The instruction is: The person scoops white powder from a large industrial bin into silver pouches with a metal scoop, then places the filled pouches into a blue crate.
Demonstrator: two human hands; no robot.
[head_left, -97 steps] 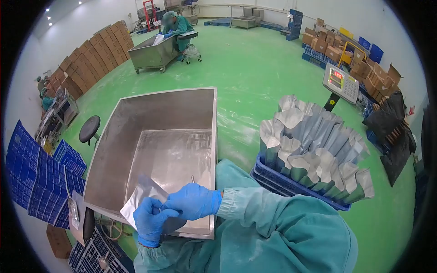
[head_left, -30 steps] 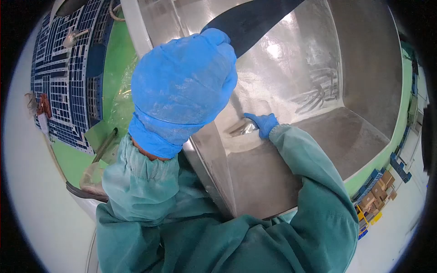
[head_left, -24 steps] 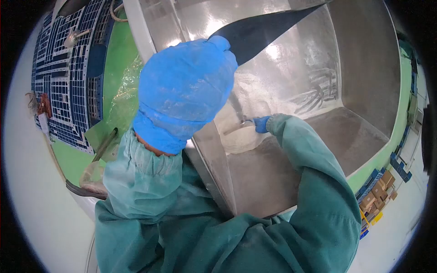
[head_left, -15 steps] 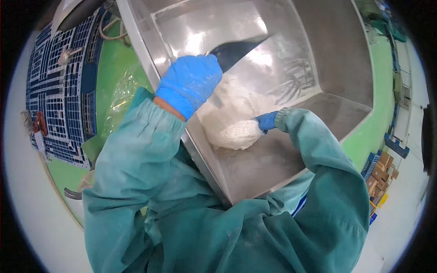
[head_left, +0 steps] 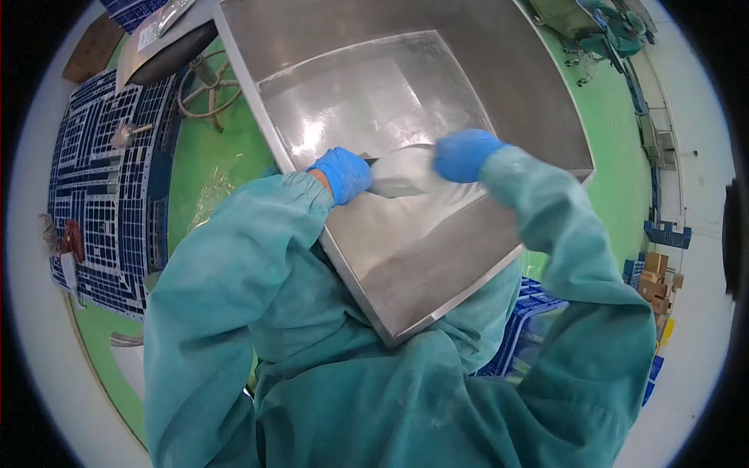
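I lean over a large stainless steel bin (head_left: pixel 437 70) that has white powder on its sloped floor. A silver foil pouch (head_left: pixel 402 173) hangs over the bin between my two blue-gloved hands. My left hand (head_left: pixel 343 173) grips the pouch's near end. My right hand (head_left: pixel 464 154) is closed at its far end, and what lies under those fingers is hidden. Both sleeves are teal.
Blue plastic crates (head_left: pixel 101 179) lie flat on the green floor at left, beside a stool's wheeled base (head_left: pixel 204 82). Another blue crate (head_left: pixel 515 331) sits under my right arm. Cardboard boxes (head_left: pixel 651 273) stand at far right. A person in teal (head_left: pixel 616 15) works at the top right.
My right hand has come up from the white powder heap to the pouch. My left hand has lowered, bringing the pouch over the bin's middle. My head has pulled back.
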